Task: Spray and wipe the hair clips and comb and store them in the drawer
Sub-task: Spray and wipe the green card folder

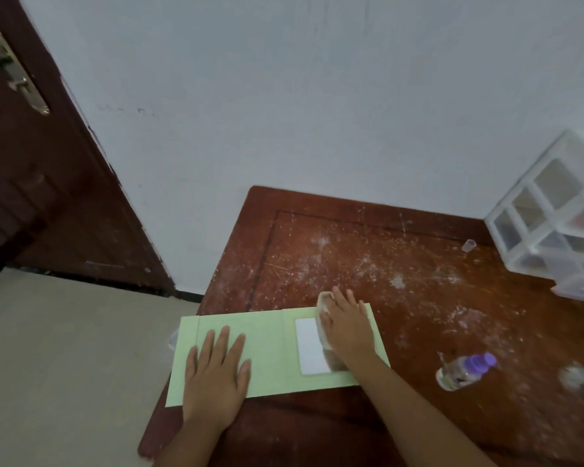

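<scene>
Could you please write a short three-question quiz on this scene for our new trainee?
1. True or false: the left hand lies flat, fingers straight, on the green folder.
2. Multiple choice: the right hand presses what onto the folder? A) a comb B) a cloth C) a drawer
3. Short answer: how does the spray bottle with the purple cap lie on the table?

Key:
1. True.
2. B.
3. On its side, to the right of the folder and apart from both hands; the clear drawer unit stands behind it at the wall.
</scene>
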`<state>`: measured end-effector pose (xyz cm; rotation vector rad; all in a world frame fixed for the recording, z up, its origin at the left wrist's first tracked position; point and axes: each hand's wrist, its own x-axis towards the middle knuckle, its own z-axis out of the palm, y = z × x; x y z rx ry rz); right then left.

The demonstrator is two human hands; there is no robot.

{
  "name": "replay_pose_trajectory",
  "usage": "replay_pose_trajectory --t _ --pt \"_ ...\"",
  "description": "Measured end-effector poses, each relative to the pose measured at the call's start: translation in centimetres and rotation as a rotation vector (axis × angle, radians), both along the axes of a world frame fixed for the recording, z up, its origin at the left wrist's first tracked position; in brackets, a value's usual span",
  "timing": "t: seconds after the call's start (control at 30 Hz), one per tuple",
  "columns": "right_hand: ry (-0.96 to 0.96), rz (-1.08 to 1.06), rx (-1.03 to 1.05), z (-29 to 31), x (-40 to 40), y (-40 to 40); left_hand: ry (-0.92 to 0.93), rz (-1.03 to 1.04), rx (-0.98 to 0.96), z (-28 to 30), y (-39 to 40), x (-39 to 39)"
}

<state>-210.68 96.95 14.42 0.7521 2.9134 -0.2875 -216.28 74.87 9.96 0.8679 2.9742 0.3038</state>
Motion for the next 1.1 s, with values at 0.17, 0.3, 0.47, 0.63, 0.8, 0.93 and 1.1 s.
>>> replay_pose_trajectory --t 0.17,0.3,0.47,0.63,0.8,0.93,1.1 --pt "-0.008 -0.192 -0.079 -0.7 4.3 2.8 0.017 0.006 -0.069 0.3 0.2 0.3" --pt "0.008 -0.224 -0.08 -1.1 6.6 1.3 -0.03 -0.012 -0.117 0.7 0.3 0.3" --pt "0.107 -0.1 -0.037 -1.1 7.9 -4.0 -0.04 -0.032 -0.147 0.9 0.3 0.2" --pt "0.059 0.168 0.1 -1.9 3.5 -10.0 -0.114 -0.055 -0.125 1.1 0.4 0.2" --pt "-0.049 0.324 0.06 -1.6 4.0 -8.5 -0.191 -0.044 -0.133 1.4 0.1 0.4" --pt "0.028 0.207 0.022 -1.5 3.4 -5.1 -0.132 -0.002 0.071 2.1 -1.5 -0.6" --pt "0.111 0.23 0.063 -0.1 -2.7 -8.2 -0.203 0.122 -0.023 2.0 -5.2 -1.7"
